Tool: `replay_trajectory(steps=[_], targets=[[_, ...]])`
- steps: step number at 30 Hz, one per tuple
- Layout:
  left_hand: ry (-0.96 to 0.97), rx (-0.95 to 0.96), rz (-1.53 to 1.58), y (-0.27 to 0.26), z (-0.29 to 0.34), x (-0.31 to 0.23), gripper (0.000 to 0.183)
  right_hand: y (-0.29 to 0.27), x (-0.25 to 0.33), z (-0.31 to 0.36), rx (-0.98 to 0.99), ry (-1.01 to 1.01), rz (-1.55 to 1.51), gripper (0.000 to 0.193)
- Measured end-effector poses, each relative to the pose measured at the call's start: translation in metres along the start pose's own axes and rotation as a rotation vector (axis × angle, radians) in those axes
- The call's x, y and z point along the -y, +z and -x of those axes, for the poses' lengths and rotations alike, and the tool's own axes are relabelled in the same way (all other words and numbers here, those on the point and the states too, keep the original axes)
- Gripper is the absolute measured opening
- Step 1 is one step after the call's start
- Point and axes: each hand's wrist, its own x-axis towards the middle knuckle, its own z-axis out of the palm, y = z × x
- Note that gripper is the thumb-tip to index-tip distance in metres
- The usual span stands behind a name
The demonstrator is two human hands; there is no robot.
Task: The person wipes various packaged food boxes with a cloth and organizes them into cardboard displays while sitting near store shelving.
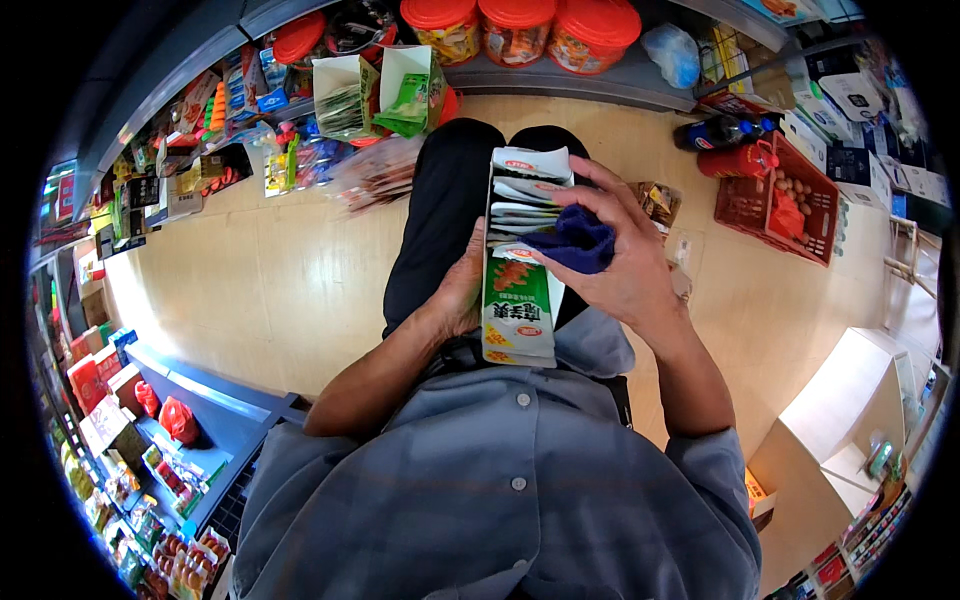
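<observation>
On my lap stands an open green and white snack box (517, 322), its printed front flap hanging toward my body. Several white snack packets (525, 190) are lined up in a row inside it. My left hand (462, 282) grips the box along its left side. A bunched dark blue cloth (572, 240) is held in my right hand (632, 265), between thumb and fingers, over the right edge of the box and against the packets. The fingertips on that side reach to the far packets, and the cloth hides part of the row.
Two open snack boxes (345, 100) stand ahead at left, beside loose packets (378, 175) on the floor. Red-lidded tubs (517, 40) line the far shelf. At right sits a red crate (745, 225) of eggs near dark bottles (710, 133). A white cabinet (840, 390) rises at near right.
</observation>
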Motion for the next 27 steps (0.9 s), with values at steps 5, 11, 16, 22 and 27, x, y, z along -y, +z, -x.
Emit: replay_trajectory(steps=[5, 11, 16, 22, 27], targets=[[0.521, -0.378, -0.789, -0.009, 0.036, 0.006, 0.043, 0.0, 0.002, -0.003, 0.015, -0.026, 0.038, 0.056], [1.175, 0.091, -1.62, 0.009, 0.099, -0.016, 0.051, -0.001, 0.0, -0.006, -0.016, -0.037, -0.002, 0.056], [1.278, 0.118, -1.689, 0.005, 0.091, -0.017, 0.026, 0.002, 0.002, -0.005, -0.009, -0.045, 0.015, 0.056], [1.447, -0.173, -1.457, 0.008, 0.073, -0.015, 0.023, 0.0, 0.009, -0.009, -0.014, 0.025, -0.006, 0.053], [1.49, -0.258, -1.534, 0.019, 0.059, -0.026, 0.023, 0.002, 0.01, -0.009, -0.019, 0.036, -0.004, 0.053]])
